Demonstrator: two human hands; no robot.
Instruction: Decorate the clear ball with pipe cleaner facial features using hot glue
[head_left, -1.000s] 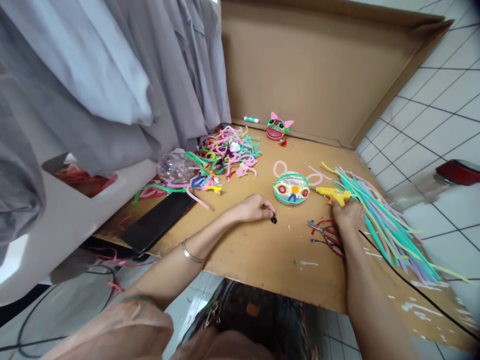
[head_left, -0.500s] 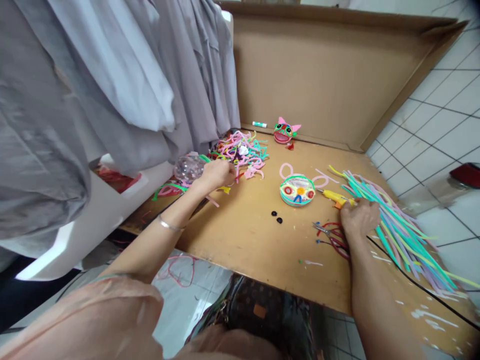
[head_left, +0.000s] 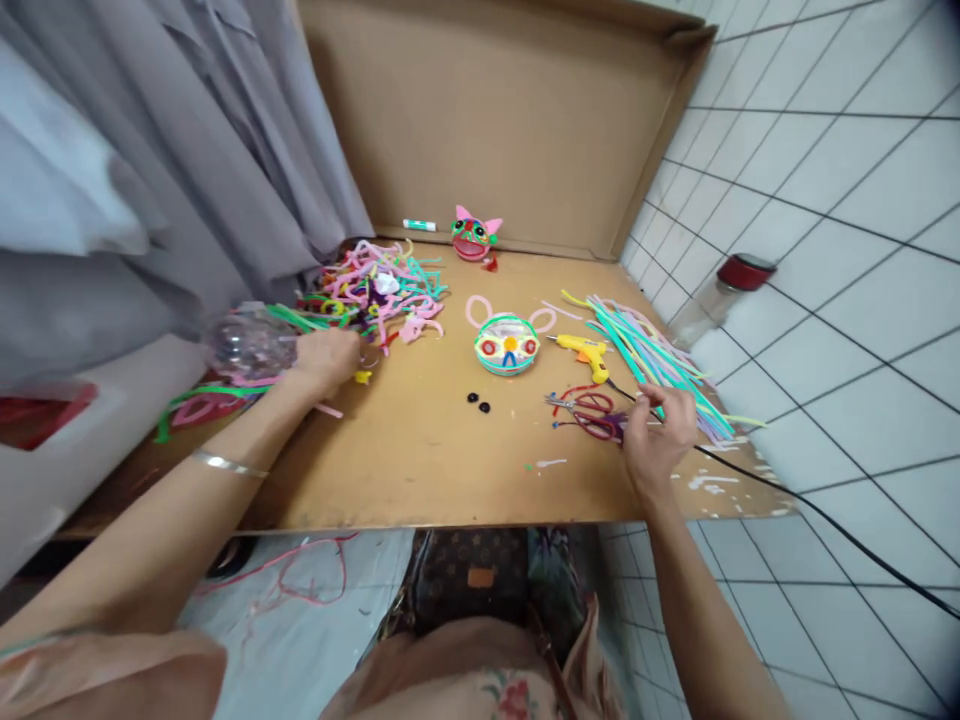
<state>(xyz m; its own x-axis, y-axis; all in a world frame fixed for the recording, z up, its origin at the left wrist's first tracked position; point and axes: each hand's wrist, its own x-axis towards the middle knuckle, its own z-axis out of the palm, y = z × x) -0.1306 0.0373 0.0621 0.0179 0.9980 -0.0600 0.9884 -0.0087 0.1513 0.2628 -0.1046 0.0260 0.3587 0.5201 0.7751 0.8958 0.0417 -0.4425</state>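
My left hand (head_left: 328,362) is curled at the front of a heap of coloured pipe cleaners (head_left: 375,290), and a clear plastic container (head_left: 251,345) lies beside its wrist. What its fingers hold, if anything, is hidden. My right hand (head_left: 661,430) is over the black cord of the yellow glue gun (head_left: 589,352), fingers bent inward; whether they grip the cord is unclear. Left of it lie red-handled scissors (head_left: 592,410). A round animal face (head_left: 507,350) with pink loop ears sits mid-table, and two black button-like pieces (head_left: 478,403) lie in front of it.
A finished-looking face with pink ears (head_left: 472,235) and a glue stick (head_left: 419,225) stand near the cardboard wall (head_left: 487,120). Long straight pipe cleaners (head_left: 660,365) lie at the right. Grey cloth (head_left: 247,130) hangs at the left. Tiled wall borders the right side.
My right hand has left the glue gun and moved back over its cord; the gun now lies on the table. My left hand stays by the heap. The view has turned right.
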